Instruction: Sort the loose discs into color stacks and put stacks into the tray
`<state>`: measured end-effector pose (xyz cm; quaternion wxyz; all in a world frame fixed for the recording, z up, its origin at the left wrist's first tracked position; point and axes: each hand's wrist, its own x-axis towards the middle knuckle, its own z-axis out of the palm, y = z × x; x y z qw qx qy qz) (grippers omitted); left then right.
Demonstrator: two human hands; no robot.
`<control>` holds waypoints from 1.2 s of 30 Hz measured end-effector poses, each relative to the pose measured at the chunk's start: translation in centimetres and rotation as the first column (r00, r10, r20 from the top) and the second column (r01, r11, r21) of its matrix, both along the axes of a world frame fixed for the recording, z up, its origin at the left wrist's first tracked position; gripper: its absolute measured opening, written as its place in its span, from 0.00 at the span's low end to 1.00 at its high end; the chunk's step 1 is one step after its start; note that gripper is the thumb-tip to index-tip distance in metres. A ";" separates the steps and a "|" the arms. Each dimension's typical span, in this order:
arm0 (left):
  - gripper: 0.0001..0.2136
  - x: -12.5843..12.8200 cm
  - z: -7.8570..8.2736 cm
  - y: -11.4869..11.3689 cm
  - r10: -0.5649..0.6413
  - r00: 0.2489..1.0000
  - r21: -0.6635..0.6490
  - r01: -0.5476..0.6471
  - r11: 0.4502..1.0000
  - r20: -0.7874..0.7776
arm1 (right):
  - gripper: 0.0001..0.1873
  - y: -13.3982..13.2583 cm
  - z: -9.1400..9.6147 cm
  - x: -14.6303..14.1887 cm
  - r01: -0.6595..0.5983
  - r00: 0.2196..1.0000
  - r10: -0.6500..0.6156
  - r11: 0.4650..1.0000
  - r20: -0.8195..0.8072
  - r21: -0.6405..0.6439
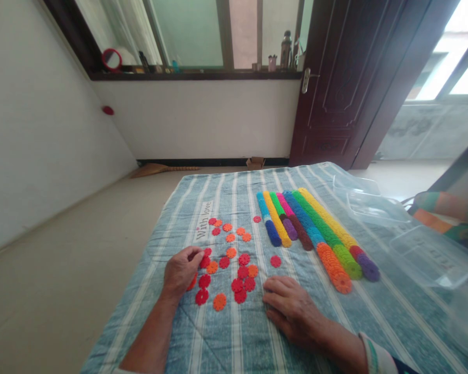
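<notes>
Where discs (219, 302) lie: striped cloth (206, 343), left of stacked rows (320, 223).
Left hand (182, 270): fingertips at red disc (205, 262); pinched or touching, cannot tell.
Right hand (290, 306): relaxed on cloth, nothing visibly held.
Scatter risk: right fingers could brush overlapped discs.

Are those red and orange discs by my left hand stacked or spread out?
Spread out: the discs lie scattered over the cloth, some apart, a few overlapping, none in a neat column.
</notes>
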<state>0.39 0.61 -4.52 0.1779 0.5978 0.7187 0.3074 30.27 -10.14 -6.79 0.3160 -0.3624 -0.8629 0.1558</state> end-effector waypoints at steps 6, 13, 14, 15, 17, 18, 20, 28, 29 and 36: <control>0.14 0.0 -0.1 0.0 0.000 1.000 0.013 0.000 1.000 0.000 | 0.05 0.0 0.1 0.0 0.002 1.000 -0.002 1.000 0.020 -0.013; 0.13 0.0 0.1 -0.2 -0.017 1.000 0.033 0.017 0.999 -0.003 | 0.05 0.0 0.0 0.0 0.001 1.000 0.000 1.000 0.022 -0.009; 0.12 0.0 0.2 -0.2 -0.018 1.000 0.036 0.018 0.999 -0.003 | 0.05 0.0 0.0 0.0 0.001 1.000 0.000 1.000 0.019 -0.007; 0.12 0.0 0.2 -0.2 -0.017 1.000 0.039 0.017 0.999 -0.005 | 0.05 0.0 0.0 0.0 0.000 1.000 0.000 1.000 0.015 -0.002; 0.12 0.0 0.2 -0.2 -0.013 1.000 0.038 0.013 0.999 -0.011 | 0.05 0.0 0.0 0.0 0.001 1.000 -0.001 1.000 0.013 0.005; 0.12 0.1 0.2 -0.2 -0.010 1.000 0.036 0.010 0.999 -0.014 | 0.05 0.0 0.0 0.0 0.002 1.000 -0.002 1.000 0.014 0.006; 0.13 0.1 0.3 -0.2 -0.005 1.000 0.027 0.005 1.000 -0.012 | 0.05 0.1 0.1 0.0 0.004 1.000 -0.004 1.000 0.018 0.004; 0.14 0.2 0.2 -0.2 -0.005 1.000 0.004 0.005 1.000 0.004 | 0.05 0.1 -0.1 0.0 0.006 1.000 -0.006 1.000 0.017 0.012; 0.14 0.2 0.2 -0.2 -0.005 1.000 0.005 0.005 1.000 0.003 | 0.06 0.1 -0.1 -0.1 0.009 1.000 -0.009 1.000 0.015 0.014; 0.13 0.2 0.4 -0.2 -0.004 1.000 0.016 0.004 1.000 -0.004 | 0.06 0.0 -0.1 0.0 0.014 1.000 -0.015 1.000 0.021 0.019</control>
